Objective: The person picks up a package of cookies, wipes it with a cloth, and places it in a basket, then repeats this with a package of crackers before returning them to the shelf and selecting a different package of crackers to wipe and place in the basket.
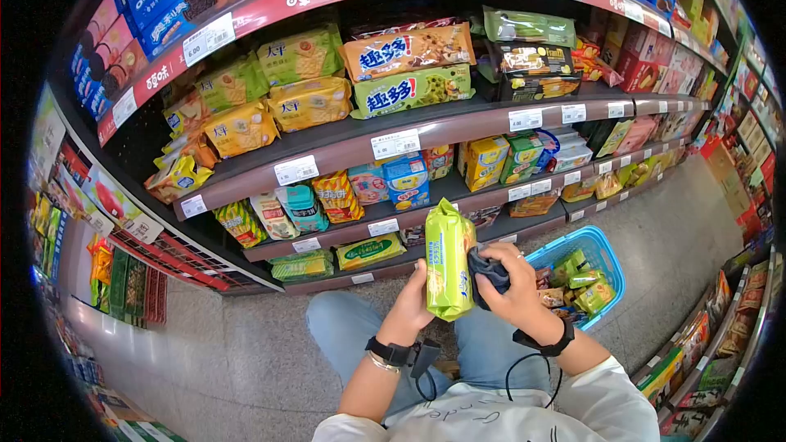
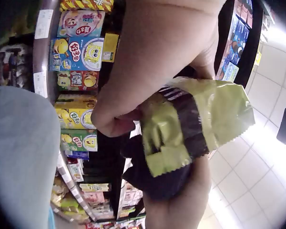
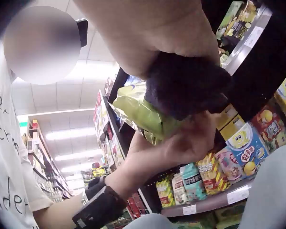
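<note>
In the head view my left hand (image 1: 409, 304) grips a tall green snack packet (image 1: 446, 266) by its left side, holding it upright above my knees. A dark cloth (image 1: 489, 272) is bunched in my right hand (image 1: 517, 282), its fingers curled round it against the packet's right side. The left wrist view shows the packet's crimped end (image 2: 219, 112) and a dark band across it, with the cloth (image 2: 155, 181) just below. From the right wrist, the cloth (image 3: 186, 86) covers part of the green packet (image 3: 145, 112).
A blue basket (image 1: 620, 266) with several snack packets stands on the floor to the right. Ahead rise shelves (image 1: 336, 147) of biscuit packs and boxes with price tags. More shelving (image 1: 720, 344) lines the right side. Grey floor (image 1: 221, 360) lies to the left.
</note>
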Tool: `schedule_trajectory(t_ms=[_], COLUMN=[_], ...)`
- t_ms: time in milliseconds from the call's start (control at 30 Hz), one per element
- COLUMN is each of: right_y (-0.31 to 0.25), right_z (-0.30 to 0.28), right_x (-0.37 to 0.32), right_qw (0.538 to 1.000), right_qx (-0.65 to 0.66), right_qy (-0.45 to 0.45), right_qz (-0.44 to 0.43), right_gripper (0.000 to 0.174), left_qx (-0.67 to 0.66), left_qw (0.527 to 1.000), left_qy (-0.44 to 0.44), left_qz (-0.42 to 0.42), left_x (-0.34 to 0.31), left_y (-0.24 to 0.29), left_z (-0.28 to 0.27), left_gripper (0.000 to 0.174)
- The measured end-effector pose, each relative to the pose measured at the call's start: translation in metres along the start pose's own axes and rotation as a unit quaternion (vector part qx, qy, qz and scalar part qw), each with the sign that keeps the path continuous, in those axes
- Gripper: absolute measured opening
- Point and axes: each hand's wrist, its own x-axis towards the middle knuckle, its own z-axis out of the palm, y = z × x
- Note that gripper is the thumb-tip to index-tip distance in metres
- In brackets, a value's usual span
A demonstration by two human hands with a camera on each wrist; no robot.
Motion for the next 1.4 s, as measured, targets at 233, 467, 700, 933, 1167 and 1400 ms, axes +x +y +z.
schedule_trajectory(t_ms=[233,467,700,933,1167,1400], right_y=[-0.011,-0.024,-0.032,-0.016,-0.022,-0.017], right_z=[0.000,-0.010,0.005,-0.010,0.003,-0.014], right_x=[0.016,0.064,0.008,0.051,0.002,0.008], right_qw=[0.999,0.977,0.964,0.973,0.978,0.991], right_qx=[0.013,-0.102,-0.016,-0.105,0.006,-0.033], right_qy=[0.015,-0.001,-0.168,-0.059,-0.116,-0.024], right_qz=[-0.027,-0.185,-0.204,-0.195,-0.172,-0.126], right_gripper=[0.033,0.040,0.045,0.045,0.044,0.043], left_qx=[0.056,0.166,0.067,0.136,0.145,0.122], left_qw=[0.998,0.986,0.997,0.990,0.988,0.985], left_qy=[-0.012,-0.023,0.041,0.005,0.036,0.097], left_qz=[-0.010,0.027,0.016,0.043,0.044,0.068], left_x=[-0.002,-0.004,0.002,0.002,0.009,0.014], left_y=[0.002,0.008,0.017,0.012,0.021,0.025], left_z=[-0.006,0.027,0.004,0.015,0.021,0.027], left_gripper=[0.079,0.059,0.051,0.058,0.056,0.051])
